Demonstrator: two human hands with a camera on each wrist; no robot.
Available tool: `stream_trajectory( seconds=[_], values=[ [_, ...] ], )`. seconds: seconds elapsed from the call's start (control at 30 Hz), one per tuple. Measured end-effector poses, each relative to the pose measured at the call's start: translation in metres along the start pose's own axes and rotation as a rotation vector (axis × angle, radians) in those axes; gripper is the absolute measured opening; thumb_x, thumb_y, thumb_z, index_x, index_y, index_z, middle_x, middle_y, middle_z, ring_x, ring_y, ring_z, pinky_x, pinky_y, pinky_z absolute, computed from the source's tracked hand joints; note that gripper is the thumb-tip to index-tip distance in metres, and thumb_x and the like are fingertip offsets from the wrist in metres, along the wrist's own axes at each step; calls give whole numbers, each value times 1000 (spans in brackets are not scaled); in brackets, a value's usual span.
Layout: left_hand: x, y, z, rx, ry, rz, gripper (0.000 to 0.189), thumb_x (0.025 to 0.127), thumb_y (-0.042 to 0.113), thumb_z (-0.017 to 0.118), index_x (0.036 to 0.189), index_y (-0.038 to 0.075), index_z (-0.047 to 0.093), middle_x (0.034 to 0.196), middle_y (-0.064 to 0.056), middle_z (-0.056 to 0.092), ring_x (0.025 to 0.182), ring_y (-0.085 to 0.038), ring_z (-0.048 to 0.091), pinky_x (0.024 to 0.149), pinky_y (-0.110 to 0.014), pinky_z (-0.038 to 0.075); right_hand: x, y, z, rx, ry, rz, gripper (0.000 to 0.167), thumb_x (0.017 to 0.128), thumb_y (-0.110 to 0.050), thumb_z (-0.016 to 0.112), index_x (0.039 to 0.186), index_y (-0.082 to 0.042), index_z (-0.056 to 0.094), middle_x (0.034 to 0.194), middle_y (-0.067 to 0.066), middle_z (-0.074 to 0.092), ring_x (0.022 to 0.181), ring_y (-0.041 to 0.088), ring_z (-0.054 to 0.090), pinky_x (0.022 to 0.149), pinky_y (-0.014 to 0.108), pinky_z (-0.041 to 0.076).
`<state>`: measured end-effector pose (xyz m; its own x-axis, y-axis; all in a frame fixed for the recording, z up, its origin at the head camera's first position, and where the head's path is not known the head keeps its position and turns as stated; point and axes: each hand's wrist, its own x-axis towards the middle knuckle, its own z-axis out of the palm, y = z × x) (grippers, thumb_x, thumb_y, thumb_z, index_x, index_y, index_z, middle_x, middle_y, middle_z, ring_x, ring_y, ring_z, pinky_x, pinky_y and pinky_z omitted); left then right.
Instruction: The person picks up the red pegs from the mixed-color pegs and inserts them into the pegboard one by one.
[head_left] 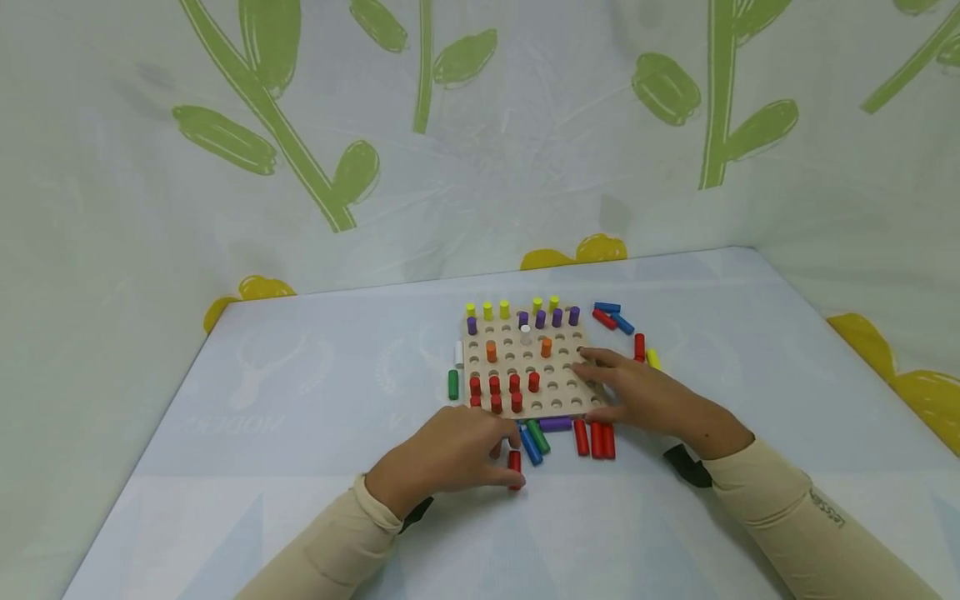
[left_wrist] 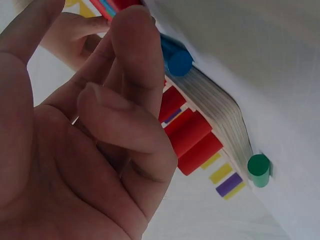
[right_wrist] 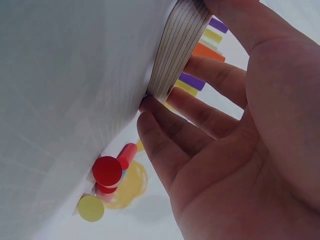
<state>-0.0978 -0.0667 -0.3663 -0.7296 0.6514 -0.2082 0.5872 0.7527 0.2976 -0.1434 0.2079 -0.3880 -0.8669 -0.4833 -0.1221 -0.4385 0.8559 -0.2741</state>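
Observation:
My left hand is low over the table at the near side of a wooden pegboard. Its thumb and forefinger are at the two ends of a red peg, pinching it. In the left wrist view the other fingers curl inward. On the board's right near corner rests my right hand, fingers fairly straight along the right side and thumb at the near edge. The right wrist view shows fingertips against the layered board edge. Red pegs stand in the near rows, with yellow pegs along the far row.
Purple pegs, orange pegs and a white peg also stand in the board. Loose around it lie a green peg, a blue peg, a purple peg, red pegs and a yellow peg.

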Motion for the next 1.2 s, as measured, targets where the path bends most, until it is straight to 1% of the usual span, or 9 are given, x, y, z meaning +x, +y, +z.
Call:
stream_trajectory(
  seconds=[0.13, 0.23, 0.43, 0.6, 0.8, 0.93, 1.03, 1.1, 1.2],
  values=[
    [2, 1, 2, 9, -30, -6, 38, 80, 53, 79, 104, 24, 72, 67, 13, 53, 62, -2, 49, 54, -20, 40, 0, 1, 0, -2, -2, 1, 75, 84, -44, 78, 146, -13, 52, 156, 16, 40, 136, 40, 48, 102, 49, 51],
    [4, 2, 3, 14, -35, -8, 39, 80, 51, 80, 105, 23, 73, 66, 12, 52, 62, -3, 48, 54, -20, 39, 0, 2, 0, -5, -5, 3, 75, 84, -45, 78, 147, -13, 51, 156, 16, 40, 137, 39, 48, 102, 49, 50],
    [5, 3, 3, -3, -55, -13, 38, 80, 49, 81, 105, 22, 72, 67, 12, 53, 63, -3, 48, 54, -20, 39, 1, 3, 0, 11, -6, 2, 76, 84, -45, 78, 147, -13, 50, 157, 16, 40, 137, 39, 48, 103, 49, 50],
    [6, 2, 2, -60, -83, -15, 37, 79, 44, 83, 106, 23, 69, 72, 14, 56, 66, -2, 51, 59, -20, 43, 1, 3, 1, 24, -1, -9, 76, 84, -44, 78, 147, -12, 50, 156, 16, 40, 135, 38, 49, 101, 47, 51],
    [6, 1, 3, -121, -90, 21, 38, 78, 39, 86, 105, 23, 65, 80, 16, 62, 72, 1, 55, 68, -17, 49, 1, 4, 2, 21, -1, -9, 76, 84, -44, 78, 147, -12, 50, 156, 16, 40, 136, 38, 49, 101, 47, 52],
    [6, 0, 3, -178, -94, 35, 36, 78, 35, 86, 105, 23, 65, 85, 17, 65, 77, 1, 57, 73, -15, 51, 1, 4, 2, 16, 13, -16, 75, 84, -42, 79, 147, -12, 51, 156, 16, 40, 136, 38, 49, 100, 47, 52],
    [6, 0, 2, -240, -104, 38, 33, 79, 31, 86, 104, 24, 64, 87, 16, 67, 77, 1, 59, 71, -15, 52, 1, 4, 1, 28, 12, -19, 75, 84, -42, 79, 147, -12, 51, 156, 17, 41, 135, 39, 49, 100, 47, 52],
    [6, 0, 1, -263, -104, 48, 31, 80, 29, 85, 103, 25, 65, 88, 17, 68, 77, 2, 59, 69, -15, 51, 1, 4, 1, 34, 7, -17, 75, 84, -42, 79, 147, -12, 51, 156, 17, 40, 135, 39, 50, 100, 47, 52],
    [6, -1, 1, -258, -78, 72, 30, 83, 30, 83, 106, 27, 65, 89, 17, 70, 76, 3, 59, 66, -16, 50, 0, 4, 1, 30, 14, -20, 76, 84, -42, 79, 147, -11, 51, 156, 17, 41, 135, 38, 50, 100, 46, 52]
  ],
)
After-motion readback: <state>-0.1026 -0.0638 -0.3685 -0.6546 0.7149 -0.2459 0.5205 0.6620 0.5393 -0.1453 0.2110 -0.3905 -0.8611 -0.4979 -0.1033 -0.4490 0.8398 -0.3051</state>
